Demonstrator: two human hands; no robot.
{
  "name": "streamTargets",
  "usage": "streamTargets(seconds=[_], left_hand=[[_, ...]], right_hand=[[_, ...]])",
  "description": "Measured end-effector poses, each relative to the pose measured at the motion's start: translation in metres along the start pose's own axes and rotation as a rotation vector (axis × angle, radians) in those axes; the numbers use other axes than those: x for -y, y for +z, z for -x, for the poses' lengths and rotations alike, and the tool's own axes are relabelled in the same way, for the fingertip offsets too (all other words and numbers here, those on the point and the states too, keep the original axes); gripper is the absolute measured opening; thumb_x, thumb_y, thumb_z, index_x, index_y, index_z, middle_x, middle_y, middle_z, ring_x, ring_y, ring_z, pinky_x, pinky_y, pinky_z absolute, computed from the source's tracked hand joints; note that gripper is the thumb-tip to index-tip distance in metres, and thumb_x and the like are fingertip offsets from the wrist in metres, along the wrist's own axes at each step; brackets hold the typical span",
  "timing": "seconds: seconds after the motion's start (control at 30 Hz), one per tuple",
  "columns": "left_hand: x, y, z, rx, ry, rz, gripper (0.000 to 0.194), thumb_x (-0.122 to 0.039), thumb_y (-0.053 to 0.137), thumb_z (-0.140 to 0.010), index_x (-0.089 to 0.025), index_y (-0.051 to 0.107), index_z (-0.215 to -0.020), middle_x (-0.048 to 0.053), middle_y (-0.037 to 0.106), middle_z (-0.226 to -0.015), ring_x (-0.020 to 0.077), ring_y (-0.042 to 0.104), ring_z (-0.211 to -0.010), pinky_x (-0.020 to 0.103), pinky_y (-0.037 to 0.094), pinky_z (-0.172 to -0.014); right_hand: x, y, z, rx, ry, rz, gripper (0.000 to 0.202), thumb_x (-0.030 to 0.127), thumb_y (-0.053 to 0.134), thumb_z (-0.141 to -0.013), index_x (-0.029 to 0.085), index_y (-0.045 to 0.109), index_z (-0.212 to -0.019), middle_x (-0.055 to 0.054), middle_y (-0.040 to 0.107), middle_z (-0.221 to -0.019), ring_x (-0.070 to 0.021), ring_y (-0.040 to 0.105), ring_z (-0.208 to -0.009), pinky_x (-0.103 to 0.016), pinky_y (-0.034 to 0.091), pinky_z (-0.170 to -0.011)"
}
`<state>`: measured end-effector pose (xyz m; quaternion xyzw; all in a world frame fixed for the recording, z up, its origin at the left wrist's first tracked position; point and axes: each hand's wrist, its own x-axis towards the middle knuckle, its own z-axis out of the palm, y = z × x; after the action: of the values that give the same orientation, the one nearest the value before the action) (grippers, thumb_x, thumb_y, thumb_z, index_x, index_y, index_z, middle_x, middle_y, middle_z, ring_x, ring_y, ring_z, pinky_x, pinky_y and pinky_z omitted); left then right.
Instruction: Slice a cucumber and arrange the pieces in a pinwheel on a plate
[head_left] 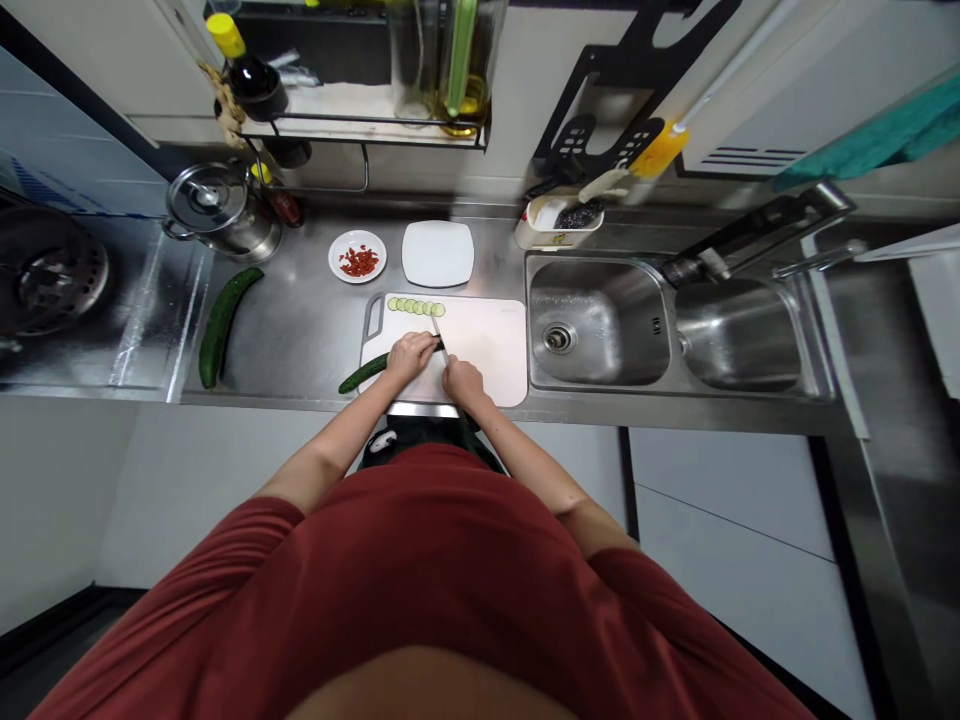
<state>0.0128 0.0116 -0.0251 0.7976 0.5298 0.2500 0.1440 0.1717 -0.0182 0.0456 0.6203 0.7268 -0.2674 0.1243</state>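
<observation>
A white cutting board lies on the steel counter in front of me. My left hand is closed over a dark green cucumber, whose one end sticks out to the left over the board's edge. In my right hand is the handle of a knife; its blade points away from me, just right of my left fingers at the cucumber's other end. A row of thin cucumber slices lies overlapping near the board's far edge, by the blade's tip.
Behind the board are a white plate with chopped red pieces and a white square plate. Another cucumber and a steel pot stand left. A double sink is right; a rack with bottles hangs above.
</observation>
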Motion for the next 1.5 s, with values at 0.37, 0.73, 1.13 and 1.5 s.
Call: streamTargets(seconds=[0.37, 0.73, 1.13, 1.5], left_hand=[[0.000, -0.001, 0.000, -0.007, 0.003, -0.004, 0.026, -0.030, 0.044, -0.096, -0.021, 0.068, -0.102, 0.006, 0.069, -0.102, 0.0181, 0.060, -0.093, 0.032, 0.048, -0.083], [-0.002, -0.001, 0.000, -0.004, -0.021, 0.015, 0.027, -0.030, 0.044, -0.096, -0.022, 0.068, -0.102, 0.006, 0.069, -0.100, 0.0181, 0.060, -0.093, 0.033, 0.048, -0.083], [-0.003, -0.002, 0.000, 0.022, -0.048, 0.015, 0.029, -0.031, 0.042, -0.096, -0.022, 0.068, -0.104, 0.006, 0.069, -0.103, 0.0185, 0.060, -0.094, 0.033, 0.047, -0.084], [-0.004, -0.002, 0.002, -0.003, -0.032, -0.004, 0.030, -0.032, 0.042, -0.097, -0.021, 0.069, -0.103, 0.006, 0.069, -0.105, 0.0188, 0.060, -0.097, 0.033, 0.047, -0.087]], right_hand=[[-0.007, 0.008, 0.011, -0.012, 0.008, 0.004, 0.026, 0.019, 0.034, -0.096, 0.014, 0.051, -0.116, -0.014, 0.067, -0.104, -0.0259, 0.064, -0.100, -0.034, 0.047, -0.083], [-0.013, 0.013, 0.015, 0.026, -0.006, -0.002, 0.026, 0.021, 0.036, -0.096, 0.014, 0.050, -0.117, -0.015, 0.067, -0.104, -0.0251, 0.064, -0.099, -0.033, 0.047, -0.081], [-0.007, 0.009, 0.004, 0.030, -0.004, -0.020, 0.027, 0.016, 0.033, -0.095, 0.013, 0.051, -0.116, -0.016, 0.066, -0.106, -0.0254, 0.064, -0.100, -0.035, 0.047, -0.083], [-0.009, 0.009, 0.003, 0.004, 0.011, -0.033, 0.029, 0.015, 0.034, -0.094, 0.013, 0.052, -0.115, -0.015, 0.067, -0.105, -0.0263, 0.064, -0.100, -0.034, 0.047, -0.081]])
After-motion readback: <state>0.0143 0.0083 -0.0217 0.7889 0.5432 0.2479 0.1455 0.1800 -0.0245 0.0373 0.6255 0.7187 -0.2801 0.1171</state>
